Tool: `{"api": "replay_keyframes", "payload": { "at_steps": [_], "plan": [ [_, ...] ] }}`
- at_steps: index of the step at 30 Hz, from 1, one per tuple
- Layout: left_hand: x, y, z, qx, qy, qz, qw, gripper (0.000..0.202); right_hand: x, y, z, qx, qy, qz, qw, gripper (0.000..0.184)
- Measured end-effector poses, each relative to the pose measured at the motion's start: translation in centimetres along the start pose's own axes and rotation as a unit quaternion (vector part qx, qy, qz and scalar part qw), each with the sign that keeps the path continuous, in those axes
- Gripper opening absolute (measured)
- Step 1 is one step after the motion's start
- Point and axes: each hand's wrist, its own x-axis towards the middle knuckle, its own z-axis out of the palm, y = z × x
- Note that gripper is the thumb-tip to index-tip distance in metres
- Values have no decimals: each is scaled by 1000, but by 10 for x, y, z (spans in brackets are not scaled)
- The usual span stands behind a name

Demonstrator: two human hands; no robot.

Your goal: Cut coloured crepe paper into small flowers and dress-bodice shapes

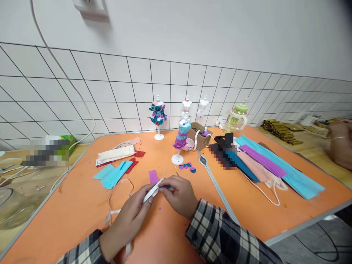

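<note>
My left hand [132,214] is closed on a strip of white tape or ribbon [153,190] that trails back under my wrist and loops over the orange table [82,205]. My right hand [180,194] is closed too, pinching the strip's far end together with a small blue piece. A purple paper scrap [153,176] lies just beyond my fingers. Behind it stands a small white mannequin [181,137] wrapped in blue and purple paper, with small purple and blue cut pieces [187,166] at its foot.
Three more mini mannequins stand by the tiled wall, one [158,114] decorated in blue. Crepe paper sheets [275,165] lie at right, blue and red paper [114,172] at left. A cardboard box [200,135], a green bottle [236,117] and another person's hand [339,145] are at right.
</note>
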Motion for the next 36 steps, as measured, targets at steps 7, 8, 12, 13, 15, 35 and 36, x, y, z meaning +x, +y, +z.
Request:
{"api": "replay_keyframes", "payload": {
  "at_steps": [7,8,12,13,15,35,36],
  "plan": [
    [-2,3,-6,10,-25,24,999,40,3,1,-13,-144,-3,-173,974,17],
    [-1,3,-6,18,-24,25,999,39,3,2,-14,-156,1,-181,971,19],
    [1,2,-8,82,-13,7,997,44,2,-1,-13,-198,-6,-191,961,18],
    [1,2,-8,106,-9,8,994,42,1,-3,-12,-202,-10,-192,960,16],
    [2,2,-11,156,-6,28,987,36,0,-7,-12,-204,-16,-189,960,15],
    [-3,8,-21,269,-10,193,944,39,0,-15,-14,-148,72,-315,935,9],
    [-3,8,-22,276,-10,200,940,40,0,-15,-14,-124,77,-304,941,9]
  ]
}}
